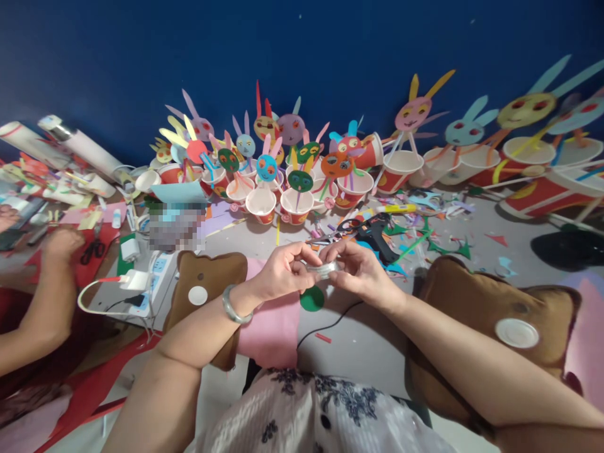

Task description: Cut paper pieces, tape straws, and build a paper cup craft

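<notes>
Clear tape roll [324, 270], or so it seems, small and partly covered, held up over grey tabletop [372, 343]. Head view: my left hand [284, 272] pinches one side, my right hand [361, 270] pinches other; neither free. Green paper disc [312, 299] lies just below them, black glue gun [379, 235] just beyond right hand. Step in hand, I judge: working loose end free. Next move calls for steady left pinch, gentle right pull.
</notes>
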`<state>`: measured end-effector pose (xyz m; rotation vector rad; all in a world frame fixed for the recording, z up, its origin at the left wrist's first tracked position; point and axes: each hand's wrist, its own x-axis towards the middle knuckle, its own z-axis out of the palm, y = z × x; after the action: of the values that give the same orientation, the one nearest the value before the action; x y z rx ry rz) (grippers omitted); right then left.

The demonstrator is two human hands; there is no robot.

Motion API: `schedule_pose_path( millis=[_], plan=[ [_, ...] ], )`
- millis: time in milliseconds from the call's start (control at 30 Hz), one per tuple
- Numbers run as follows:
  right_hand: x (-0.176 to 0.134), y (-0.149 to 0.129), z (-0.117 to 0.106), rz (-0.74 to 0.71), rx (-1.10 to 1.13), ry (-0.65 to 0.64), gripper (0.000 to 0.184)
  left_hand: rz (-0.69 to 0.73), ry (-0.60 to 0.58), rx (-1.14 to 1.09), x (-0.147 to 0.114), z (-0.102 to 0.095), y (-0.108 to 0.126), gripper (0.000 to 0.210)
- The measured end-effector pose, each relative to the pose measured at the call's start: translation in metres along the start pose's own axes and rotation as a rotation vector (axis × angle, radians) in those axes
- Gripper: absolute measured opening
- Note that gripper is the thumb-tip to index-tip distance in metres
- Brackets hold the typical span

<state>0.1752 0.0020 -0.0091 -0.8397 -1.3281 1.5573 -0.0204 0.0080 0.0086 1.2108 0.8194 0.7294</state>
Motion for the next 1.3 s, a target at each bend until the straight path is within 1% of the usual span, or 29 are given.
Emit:
schedule_pose_path(
  millis=[133, 300, 433, 533, 633, 733, 867, 1100, 1300],
  plan=[
    [0.0005, 0.0009, -0.0014, 0.069, 0.101, -0.014, 0.027, -0.035, -0.017, -0.022, -0.0012, -0.0023, 0.0025, 0.042],
    [0.0025, 0.0029, -0.0021, 0.119, 0.140, 0.019, 0.030, -0.049, -0.010, -0.038, -0.0012, -0.0044, 0.0047, 0.037],
    [0.0041, 0.0040, -0.0037, 0.133, 0.205, 0.015, 0.029, -0.070, -0.003, -0.058, -0.0009, -0.0055, 0.0054, 0.030],
    [0.0054, 0.0038, -0.0052, 0.143, 0.240, 0.010, 0.029, -0.075, -0.025, -0.109, -0.0009, -0.0063, 0.0056, 0.031],
    [0.0066, 0.0027, -0.0058, 0.156, 0.252, -0.007, 0.029, -0.070, -0.055, -0.148, -0.0006, -0.0075, 0.0045, 0.033],
    [0.0069, 0.0022, -0.0048, 0.176, 0.263, -0.022, 0.029, -0.068, -0.054, -0.131, 0.0005, -0.0089, 0.0022, 0.035],
    [0.0062, 0.0026, -0.0018, 0.210, 0.298, 0.012, 0.030, -0.050, -0.020, -0.102, 0.0015, -0.0099, -0.0002, 0.034],
    [0.0066, 0.0020, -0.0021, 0.200, 0.279, -0.008, 0.029, -0.046, -0.056, -0.129, -0.0007, -0.0096, -0.0005, 0.035],
    [0.0066, 0.0022, -0.0021, 0.223, 0.297, 0.012, 0.030, -0.046, -0.045, -0.142, -0.0018, -0.0094, 0.0004, 0.031]
  ],
)
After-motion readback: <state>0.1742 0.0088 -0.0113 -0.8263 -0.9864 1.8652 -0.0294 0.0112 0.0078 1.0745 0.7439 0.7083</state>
